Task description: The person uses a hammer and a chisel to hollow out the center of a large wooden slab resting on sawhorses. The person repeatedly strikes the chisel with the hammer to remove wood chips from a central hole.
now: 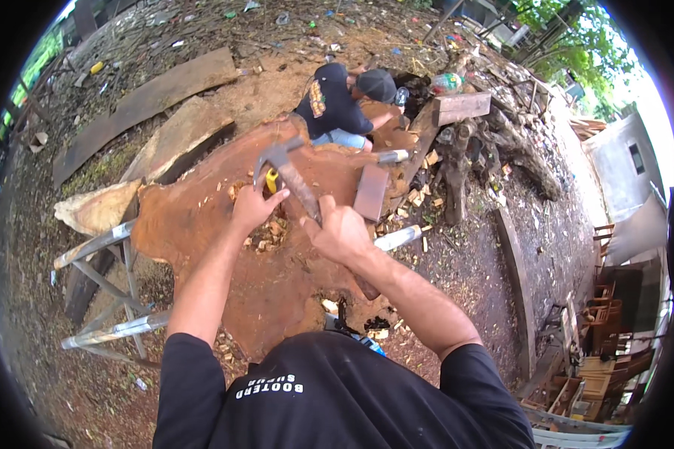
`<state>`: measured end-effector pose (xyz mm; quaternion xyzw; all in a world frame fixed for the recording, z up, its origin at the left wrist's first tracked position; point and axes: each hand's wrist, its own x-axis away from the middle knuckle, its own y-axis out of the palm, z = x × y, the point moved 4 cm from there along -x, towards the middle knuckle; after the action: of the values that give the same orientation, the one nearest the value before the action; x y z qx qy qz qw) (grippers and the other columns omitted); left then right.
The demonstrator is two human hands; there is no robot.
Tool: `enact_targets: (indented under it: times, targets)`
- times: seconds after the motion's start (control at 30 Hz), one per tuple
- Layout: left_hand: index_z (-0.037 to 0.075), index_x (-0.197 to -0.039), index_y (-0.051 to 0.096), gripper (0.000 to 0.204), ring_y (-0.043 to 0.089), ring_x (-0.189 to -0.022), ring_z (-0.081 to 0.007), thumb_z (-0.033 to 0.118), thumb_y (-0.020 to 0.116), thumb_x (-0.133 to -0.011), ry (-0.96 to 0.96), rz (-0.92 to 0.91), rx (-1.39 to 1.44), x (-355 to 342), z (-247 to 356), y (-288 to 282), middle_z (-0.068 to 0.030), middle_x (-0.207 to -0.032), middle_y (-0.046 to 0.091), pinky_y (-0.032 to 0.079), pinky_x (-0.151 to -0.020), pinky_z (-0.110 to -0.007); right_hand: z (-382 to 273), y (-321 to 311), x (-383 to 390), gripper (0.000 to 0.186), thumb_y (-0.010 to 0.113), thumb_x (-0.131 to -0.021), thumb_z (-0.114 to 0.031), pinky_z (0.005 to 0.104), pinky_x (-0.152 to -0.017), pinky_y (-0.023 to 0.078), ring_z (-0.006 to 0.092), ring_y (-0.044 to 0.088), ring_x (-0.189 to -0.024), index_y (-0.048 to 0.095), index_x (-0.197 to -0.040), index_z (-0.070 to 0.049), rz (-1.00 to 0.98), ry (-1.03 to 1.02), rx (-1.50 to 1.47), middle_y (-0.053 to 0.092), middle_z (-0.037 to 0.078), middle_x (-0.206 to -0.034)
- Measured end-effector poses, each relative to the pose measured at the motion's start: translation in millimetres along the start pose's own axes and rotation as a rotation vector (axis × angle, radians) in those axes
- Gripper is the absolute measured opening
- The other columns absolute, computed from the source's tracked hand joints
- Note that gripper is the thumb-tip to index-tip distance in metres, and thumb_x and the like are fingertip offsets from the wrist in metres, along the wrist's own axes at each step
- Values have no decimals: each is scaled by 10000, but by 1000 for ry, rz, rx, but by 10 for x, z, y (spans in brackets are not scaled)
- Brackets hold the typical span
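Hammer (288, 170) raised above the big reddish wood slab (202, 217), wooden handle clenched in the right hand (342, 233). Yellow-handled chisel (271, 179) gripped by the left hand (253, 209), set against the slab amid loose chips (268, 233). Slab resting on metal trestles (108, 284). Beyond, at the slab's far edge, another person (337, 101) crouching near a stump (464, 150).
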<state>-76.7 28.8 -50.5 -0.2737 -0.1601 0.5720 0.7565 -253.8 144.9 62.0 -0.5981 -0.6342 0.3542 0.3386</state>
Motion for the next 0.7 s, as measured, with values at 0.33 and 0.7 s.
enact_targets:
  times: [0.33, 0.7]
  targets:
    - [119, -1237, 655, 571, 705, -975, -380, 512, 756, -834, -74, -167, -98, 138, -302, 137, -198, -1022, 730, 541, -868, -458, 223, 249, -69, 437, 595, -939, -376, 538, -819, 546, 499, 686, -838, 543, -1028, 49, -234, 189, 77, 674, 335, -831]
    - [45, -1304, 589, 653, 735, -880, -357, 487, 756, -854, -170, -1, -112, 27, 255, -513, -194, -961, 746, 589, -851, -419, 338, -188, 340, 304, 649, -966, -293, 338, -456, 486, 156, 585, -522, 548, -954, -7, -35, 356, -453, 602, 77, -658]
